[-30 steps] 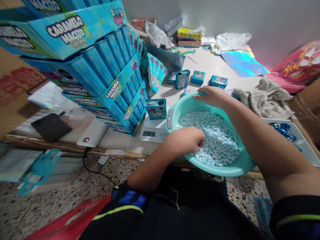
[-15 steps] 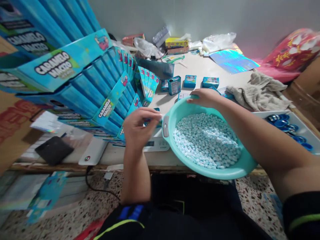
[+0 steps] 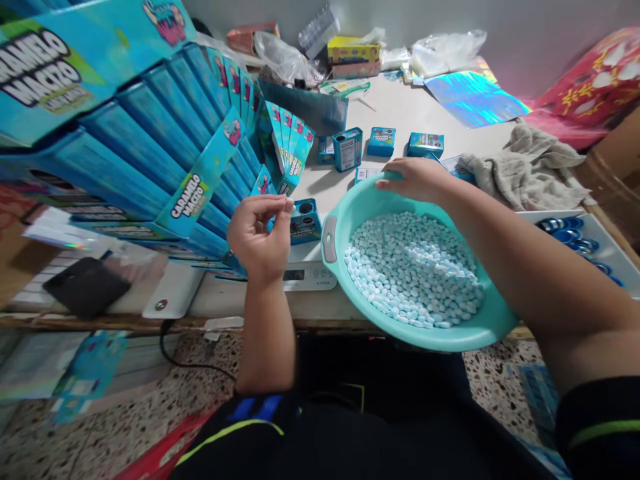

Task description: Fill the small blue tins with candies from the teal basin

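Observation:
My left hand (image 3: 263, 233) is closed in a pinch, thumb against fingertips; a pale speck shows there, too small to make out. Just beside the fingertips is a small blue candy box (image 3: 306, 230) with a dark round opening in its top. It stands on a white digital scale (image 3: 320, 279), partly hidden by my hand. My right hand (image 3: 415, 180) grips the far rim of a turquoise plastic basin (image 3: 370, 313), fingers over the edge. Many small pale-blue candies (image 3: 410, 273) lie in the basin, which is tilted slightly.
Stacked display cartons (image 3: 150, 133) of blue boxes tower on the left. Several small blue boxes (image 3: 381, 142) stand behind the basin. On the right are a grey cloth (image 3: 525, 170) and a white tray (image 3: 613, 247) with blue ring-shaped pieces. A dark flat object (image 3: 87, 287) lies left.
My left hand has moved slightly left and up, and the box on the scale now shows more clearly. My right hand keeps its hold on the basin. The camera view has shifted.

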Demonstrator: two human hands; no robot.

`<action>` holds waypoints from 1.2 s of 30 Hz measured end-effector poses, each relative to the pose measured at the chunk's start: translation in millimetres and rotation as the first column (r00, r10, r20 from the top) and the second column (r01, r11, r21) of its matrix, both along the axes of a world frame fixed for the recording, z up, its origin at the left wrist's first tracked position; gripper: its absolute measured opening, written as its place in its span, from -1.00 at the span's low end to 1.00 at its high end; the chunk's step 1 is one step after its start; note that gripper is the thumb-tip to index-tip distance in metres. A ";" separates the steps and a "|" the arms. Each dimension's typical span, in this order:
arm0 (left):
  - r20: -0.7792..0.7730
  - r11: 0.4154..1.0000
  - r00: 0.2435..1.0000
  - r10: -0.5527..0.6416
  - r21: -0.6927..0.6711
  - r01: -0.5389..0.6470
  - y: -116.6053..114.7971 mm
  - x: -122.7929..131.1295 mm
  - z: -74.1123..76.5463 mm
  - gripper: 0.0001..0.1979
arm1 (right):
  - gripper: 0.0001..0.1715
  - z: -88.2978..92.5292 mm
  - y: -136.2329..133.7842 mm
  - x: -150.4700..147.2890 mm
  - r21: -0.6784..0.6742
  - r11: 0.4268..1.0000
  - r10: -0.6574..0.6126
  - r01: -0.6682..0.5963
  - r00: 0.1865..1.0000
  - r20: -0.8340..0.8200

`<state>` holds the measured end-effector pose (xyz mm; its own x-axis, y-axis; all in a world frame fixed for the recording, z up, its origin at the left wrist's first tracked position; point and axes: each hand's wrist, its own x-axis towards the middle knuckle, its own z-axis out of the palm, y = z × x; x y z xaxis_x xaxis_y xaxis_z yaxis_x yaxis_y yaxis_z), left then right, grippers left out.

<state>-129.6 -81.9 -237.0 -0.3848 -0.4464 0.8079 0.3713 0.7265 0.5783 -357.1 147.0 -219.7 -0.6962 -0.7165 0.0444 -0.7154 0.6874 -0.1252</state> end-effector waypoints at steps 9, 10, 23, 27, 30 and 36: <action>0.128 0.995 0.991 0.030 -0.095 -0.018 -2.9 0.1 -7.3 -0.94 | -0.24 -0.2 0.3 -0.3 -0.019 1.000 0.005 -0.005 1.000 0.002; 0.135 0.995 0.990 0.040 -0.100 -0.027 -3.5 0.2 -7.4 -0.95 | -0.23 -0.5 0.3 -0.8 -0.020 1.000 0.006 -0.006 1.000 0.002; 0.108 0.961 0.989 0.098 -0.270 -0.066 -1.5 -1.0 -2.7 -0.94 | -0.24 -1.4 1.4 -2.3 -0.014 1.000 0.011 -0.011 1.000 -0.005; 0.110 0.961 0.991 0.071 -0.274 -0.038 -1.4 -1.1 -1.9 -0.91 | -0.24 0.0 1.7 -1.7 -0.009 1.000 0.024 -0.024 1.000 0.000; 0.148 0.960 0.986 0.077 -0.277 -0.034 -2.5 -1.8 -3.0 -0.93 | -0.25 -0.1 1.4 -2.1 -0.009 1.000 0.020 -0.020 1.000 0.004; 0.182 0.965 0.980 0.082 -0.261 -0.033 -2.7 -3.9 -4.5 -0.91 | -0.21 -2.2 1.2 -4.3 -0.011 1.000 0.023 -0.023 1.000 -0.001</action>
<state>-133.4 -84.6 -241.5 -0.5217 -0.2605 0.8124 0.2262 0.8759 0.4261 -361.4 148.2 -221.9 -0.6799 -0.7314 0.0524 -0.7307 0.6698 -0.1321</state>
